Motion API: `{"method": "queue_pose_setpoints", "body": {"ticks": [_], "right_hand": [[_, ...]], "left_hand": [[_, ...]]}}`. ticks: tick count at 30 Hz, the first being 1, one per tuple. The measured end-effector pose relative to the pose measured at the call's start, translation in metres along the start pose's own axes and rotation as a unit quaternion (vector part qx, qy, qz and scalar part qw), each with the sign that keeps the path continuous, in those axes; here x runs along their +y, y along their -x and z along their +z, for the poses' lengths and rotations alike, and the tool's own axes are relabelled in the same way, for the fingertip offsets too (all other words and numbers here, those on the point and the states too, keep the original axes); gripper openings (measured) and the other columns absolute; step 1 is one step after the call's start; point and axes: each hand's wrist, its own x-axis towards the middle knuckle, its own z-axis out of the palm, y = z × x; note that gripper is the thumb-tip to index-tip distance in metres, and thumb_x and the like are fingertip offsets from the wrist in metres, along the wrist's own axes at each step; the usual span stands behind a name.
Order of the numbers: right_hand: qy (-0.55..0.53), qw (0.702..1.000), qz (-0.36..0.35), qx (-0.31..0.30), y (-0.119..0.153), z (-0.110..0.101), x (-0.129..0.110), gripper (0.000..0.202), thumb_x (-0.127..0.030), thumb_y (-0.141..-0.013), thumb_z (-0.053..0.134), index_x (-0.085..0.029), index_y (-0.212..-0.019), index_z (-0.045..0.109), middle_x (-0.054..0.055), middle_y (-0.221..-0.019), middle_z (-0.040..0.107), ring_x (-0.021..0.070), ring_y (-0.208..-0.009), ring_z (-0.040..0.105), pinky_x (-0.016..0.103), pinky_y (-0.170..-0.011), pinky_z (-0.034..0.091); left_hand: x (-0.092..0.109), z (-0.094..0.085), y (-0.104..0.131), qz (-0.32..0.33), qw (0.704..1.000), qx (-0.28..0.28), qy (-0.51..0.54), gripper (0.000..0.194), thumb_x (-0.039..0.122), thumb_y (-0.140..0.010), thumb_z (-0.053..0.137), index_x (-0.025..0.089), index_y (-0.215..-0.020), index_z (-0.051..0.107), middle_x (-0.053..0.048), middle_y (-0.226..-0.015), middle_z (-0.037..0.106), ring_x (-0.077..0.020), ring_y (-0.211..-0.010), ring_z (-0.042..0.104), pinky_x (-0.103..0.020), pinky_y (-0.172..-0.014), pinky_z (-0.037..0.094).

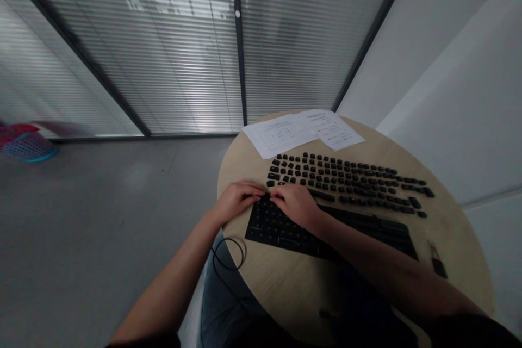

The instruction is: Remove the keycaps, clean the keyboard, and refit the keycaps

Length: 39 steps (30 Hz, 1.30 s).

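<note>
A black keyboard base (281, 231) with its keycaps off lies at the near side of the round table, turned slightly. At its upper left corner, my left hand (241, 199) has its fingers bent together, the tips against the keyboard's edge. My right hand (297, 204) comes over the base from the right, thumb and fingers pinched at the same corner, close to the left fingertips. Whatever sits between the right fingertips is too small and dark to make out. Just beyond the hands, loose black keycaps (328, 180) lie in rows, with a long space bar (322, 196) among them.
Printed papers (296, 131) lie on the far side of the wooden table (457, 261). A small tool (438, 263), perhaps a brush, lies at right. A black cable (228, 267) loops over the near left edge. Blinds, a white wall and a blue basket (32, 147) stand around.
</note>
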Motion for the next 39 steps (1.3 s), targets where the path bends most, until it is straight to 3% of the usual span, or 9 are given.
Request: {"method": "queue_pose_setpoints", "body": {"ticks": [6, 10, 14, 18, 20, 25, 33, 39], "right_hand": [[0.014, 1.000, -0.020, 0.000, -0.004, -0.001, 0.003, 0.008, -0.025, -0.090, 0.072, -0.023, -0.088, 0.080, 0.005, -0.090, 0.079, 0.0233, -0.089, 0.068, 0.033, -0.079, 0.047], [0.025, 0.999, -0.031, 0.000, -0.003, -0.001, 0.004, 0.010, -0.025, -0.092, 0.070, -0.024, -0.090, 0.080, 0.004, -0.089, 0.079, 0.0236, -0.090, 0.066, 0.033, -0.077, 0.047], [0.036, 0.998, -0.043, -0.014, 0.000, 0.000, 0.006, 0.014, -0.024, -0.094, 0.067, -0.024, -0.090, 0.080, 0.005, -0.091, 0.079, 0.0224, -0.089, 0.066, 0.031, -0.077, 0.046], [0.033, 0.997, -0.069, -0.011, 0.003, 0.003, 0.010, 0.017, -0.023, -0.097, 0.063, -0.022, -0.091, 0.079, 0.006, -0.093, 0.079, 0.0219, -0.088, 0.066, 0.032, -0.081, 0.046], [0.023, 0.996, -0.082, -0.003, 0.004, 0.005, 0.013, 0.017, -0.023, -0.097, 0.062, -0.021, -0.093, 0.079, 0.006, -0.095, 0.079, 0.0218, -0.089, 0.065, 0.033, -0.083, 0.047], [0.000, 0.994, -0.111, 0.021, 0.010, 0.007, 0.018, 0.020, -0.024, -0.098, 0.059, -0.023, -0.102, 0.079, 0.005, -0.109, 0.078, 0.0217, -0.096, 0.066, 0.035, -0.091, 0.047], [0.006, 0.994, -0.104, 0.032, 0.012, 0.006, 0.014, 0.021, -0.025, -0.097, 0.060, -0.023, -0.103, 0.080, 0.005, -0.112, 0.078, 0.0225, -0.097, 0.066, 0.036, -0.088, 0.048], [-0.038, 0.991, -0.117, 0.050, 0.010, 0.002, 0.021, 0.021, -0.024, -0.095, 0.062, -0.026, -0.107, 0.079, 0.004, -0.120, 0.076, 0.0213, -0.108, 0.068, 0.037, -0.098, 0.049]], "left_hand": [[0.005, -0.003, -0.002, -0.040, 0.998, -0.022, 0.047, 0.018, 0.021, -0.091, 0.065, 0.022, -0.102, 0.078, -0.006, -0.103, 0.078, -0.0179, -0.094, 0.072, -0.033, -0.087, 0.058], [0.008, -0.003, -0.002, -0.103, 0.994, 0.004, 0.047, 0.014, 0.021, -0.086, 0.069, 0.020, -0.098, 0.075, -0.003, -0.094, 0.078, -0.0161, -0.082, 0.072, -0.029, -0.077, 0.058], [0.009, -0.001, -0.002, -0.096, 0.995, 0.014, 0.034, 0.005, 0.019, -0.085, 0.069, 0.019, -0.080, 0.072, -0.003, -0.091, 0.077, -0.0167, -0.085, 0.072, -0.030, -0.082, 0.056], [0.008, 0.002, -0.001, -0.115, 0.993, 0.015, 0.020, 0.004, 0.020, -0.085, 0.070, 0.019, -0.087, 0.073, -0.003, -0.091, 0.077, -0.0158, -0.078, 0.070, -0.028, -0.075, 0.055], [0.007, 0.002, -0.002, -0.108, 0.994, 0.015, 0.013, 0.007, 0.022, -0.086, 0.070, 0.019, -0.092, 0.073, -0.003, -0.093, 0.077, -0.0158, -0.078, 0.069, -0.029, -0.074, 0.055], [0.007, -0.006, -0.003, -0.037, 0.999, 0.004, -0.013, 0.009, 0.021, -0.090, 0.067, 0.020, -0.088, 0.075, -0.006, -0.097, 0.078, -0.0188, -0.094, 0.070, -0.035, -0.088, 0.054], [0.010, -0.013, -0.009, -0.022, 0.996, -0.048, -0.077, 0.014, 0.024, -0.093, 0.062, 0.022, -0.088, 0.075, -0.005, -0.094, 0.077, -0.0192, -0.091, 0.069, -0.034, -0.083, 0.054], [0.018, -0.027, -0.017, -0.005, 0.992, -0.086, -0.090, 0.015, 0.025, -0.092, 0.063, 0.022, -0.086, 0.076, -0.006, -0.098, 0.077, -0.0189, -0.090, 0.070, -0.032, -0.080, 0.056]]}}
